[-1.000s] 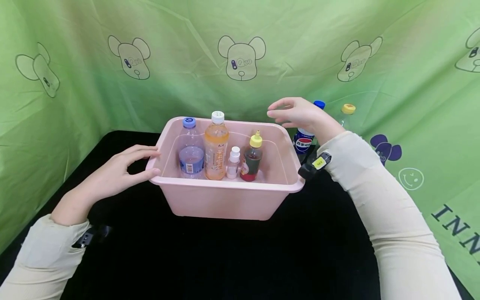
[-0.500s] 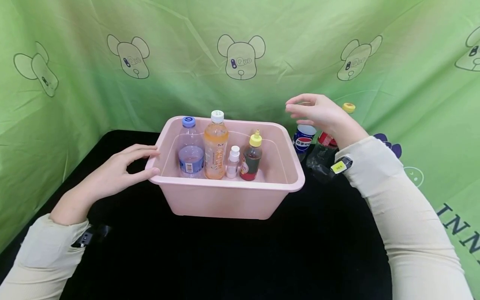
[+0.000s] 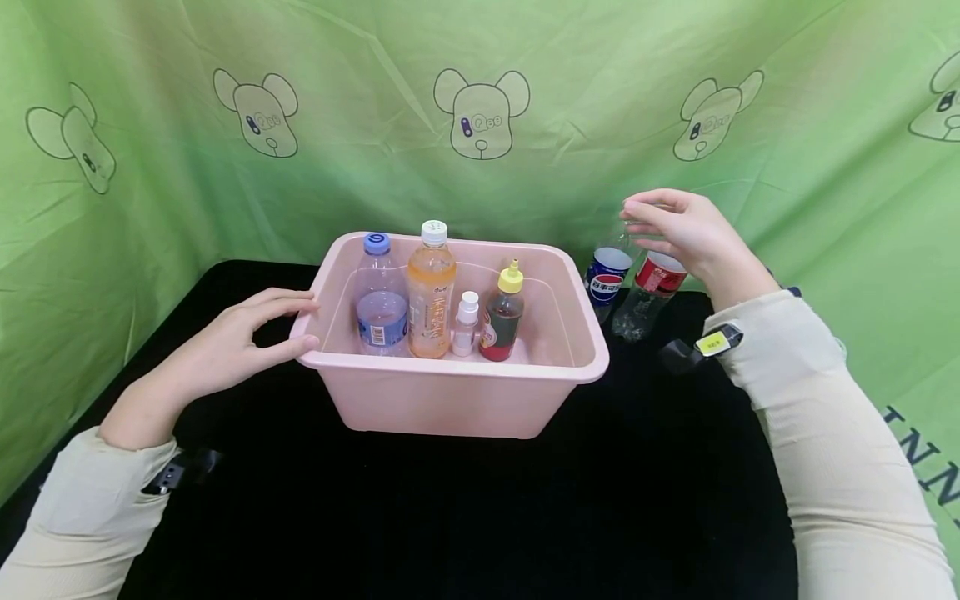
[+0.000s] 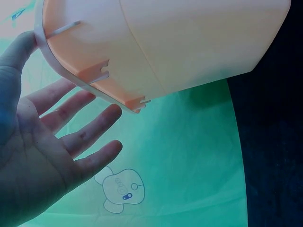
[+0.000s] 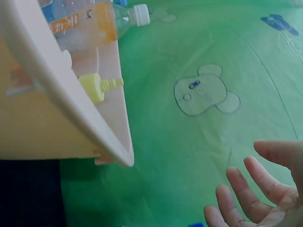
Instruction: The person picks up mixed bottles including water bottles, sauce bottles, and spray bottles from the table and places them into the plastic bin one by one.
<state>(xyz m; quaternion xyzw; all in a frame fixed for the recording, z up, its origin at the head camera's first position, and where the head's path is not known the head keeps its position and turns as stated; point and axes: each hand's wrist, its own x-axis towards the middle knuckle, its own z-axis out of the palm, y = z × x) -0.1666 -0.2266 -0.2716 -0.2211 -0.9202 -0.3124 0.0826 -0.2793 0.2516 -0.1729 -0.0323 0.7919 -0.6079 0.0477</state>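
A pink tub stands on the black table. In it are a blue-capped water bottle, a bottle of orange drink, a small white-capped spray bottle and a yellow-capped squeeze bottle of dark liquid. The left hand touches the tub's left rim with thumb and fingertips, fingers spread. To the tub's right, the right hand is raised beside the tops of two soda bottles: one blue-labelled bottle and one red-labelled bottle. Its fingers are relaxed, holding nothing. It hides the red-labelled bottle's top.
A green curtain with printed bear heads hangs behind the table and along both sides. The black tabletop stretches in front of the tub. The soda bottles stand close to the tub's right wall.
The right hand has moved right, from above the tub's back right corner past the blue-labelled bottle to the red-labelled one. The left hand stays on the rim.
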